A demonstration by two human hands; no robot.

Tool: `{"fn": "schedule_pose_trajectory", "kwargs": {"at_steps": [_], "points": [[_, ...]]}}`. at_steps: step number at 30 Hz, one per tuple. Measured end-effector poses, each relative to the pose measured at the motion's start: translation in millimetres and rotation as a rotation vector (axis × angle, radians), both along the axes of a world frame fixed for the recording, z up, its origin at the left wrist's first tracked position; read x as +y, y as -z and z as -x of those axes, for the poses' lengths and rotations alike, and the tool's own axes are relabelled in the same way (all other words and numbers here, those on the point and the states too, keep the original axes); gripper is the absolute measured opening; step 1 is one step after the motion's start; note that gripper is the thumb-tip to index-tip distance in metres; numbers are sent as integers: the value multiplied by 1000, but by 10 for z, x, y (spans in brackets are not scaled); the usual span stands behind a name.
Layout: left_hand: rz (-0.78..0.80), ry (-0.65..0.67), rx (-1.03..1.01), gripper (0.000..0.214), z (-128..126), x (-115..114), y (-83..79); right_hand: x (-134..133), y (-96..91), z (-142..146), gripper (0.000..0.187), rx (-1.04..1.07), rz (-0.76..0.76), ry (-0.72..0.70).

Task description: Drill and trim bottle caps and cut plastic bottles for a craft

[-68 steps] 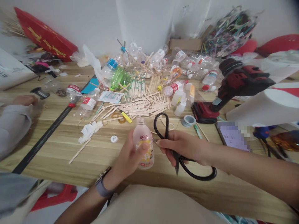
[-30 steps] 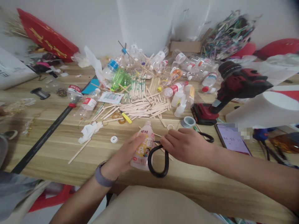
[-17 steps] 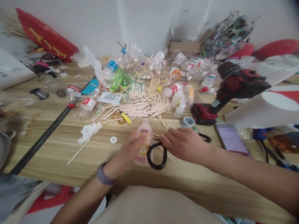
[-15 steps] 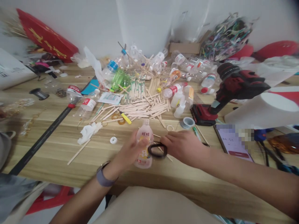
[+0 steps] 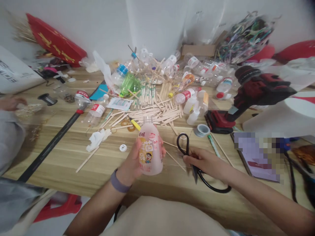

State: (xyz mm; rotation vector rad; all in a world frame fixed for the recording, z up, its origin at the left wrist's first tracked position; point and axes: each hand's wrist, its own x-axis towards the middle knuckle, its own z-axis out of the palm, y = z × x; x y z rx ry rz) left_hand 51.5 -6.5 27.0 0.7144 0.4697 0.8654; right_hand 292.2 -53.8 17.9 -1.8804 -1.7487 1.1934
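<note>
A pink-tinted plastic bottle [image 5: 150,150] with a printed label and no cap stands upright in my left hand [image 5: 133,160], whose fingers wrap around it from the left and behind. My right hand [image 5: 209,162] is closed on a pair of black-handled scissors [image 5: 183,144]. One handle loop points up and away, the other lies low and to the right, and the short blade tip points down toward the table. The scissors are apart from the bottle. Thin wooden sticks [image 5: 176,160] lie on the wood between the two hands.
Flat wooden sticks [image 5: 157,113] are heaped mid-table, with plastic bottles [image 5: 189,95] behind. A red-black cordless drill [image 5: 256,95], tape roll [image 5: 202,130] and phone [image 5: 258,160] are on the right. A black bar [image 5: 51,147] lies left, near another person's hand [image 5: 12,103].
The bottle has turned in my left hand and come closer to my face. My right hand has moved right and down, and more of the scissors shows. At the left, the other person's hand has come in.
</note>
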Motion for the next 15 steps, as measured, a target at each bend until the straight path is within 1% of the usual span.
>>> {"fn": "schedule_pose_trajectory", "kwargs": {"at_steps": [2,3,6,8,11,15], "points": [[60,21,-108,57,-34,-25,-17,-15,86,-13,29,-10,-23,15],[89,24,-139,57,-46,-34,-22,-33,98,-12,30,-12,-38,15],[149,28,-160,58,-66,-43,-34,-115,31,-40,39,-5,-117,53],[179,20,-143,56,-75,-40,-45,-162,-50,-129,37,-6,-236,193],[237,6,-117,52,-86,-31,-70,-167,-123,-393,35,-18,-428,494],[367,21,-74,45,-72,-9,-62,-45,-83,-864,50,-70,-618,819]]}}
